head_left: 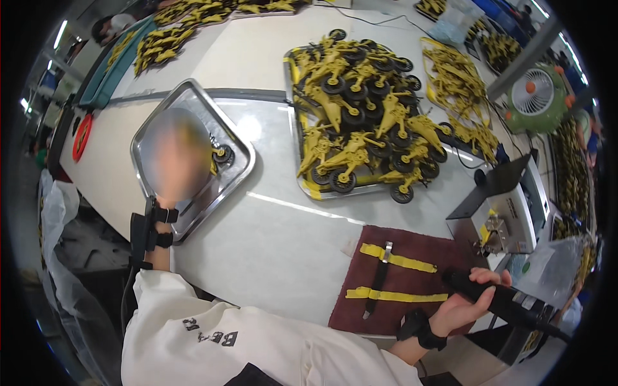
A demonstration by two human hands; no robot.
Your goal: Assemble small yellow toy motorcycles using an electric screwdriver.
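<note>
My left hand (175, 157) reaches over a metal tray (250, 151) on the left; a blur covers its fingers, so their grip is hidden. Beside it in that tray lies a yellow part with a black wheel (223, 154). At the lower right my right hand (458, 312) is closed round a black corded tool (515, 305), apparently an electric screwdriver, held level above the edge of a maroon cloth (344, 315). On the cloth a dark bar with metal ends (378, 280) is fastened under two yellow tape strips (412, 297).
A second tray (291, 109) is heaped with yellow wheeled parts (347, 154). Right of it stand a metal box device (520, 219) and a green fan (539, 96). More yellow parts (454, 77) lie behind. A red ring (82, 138) and teal bin (106, 83) are at left.
</note>
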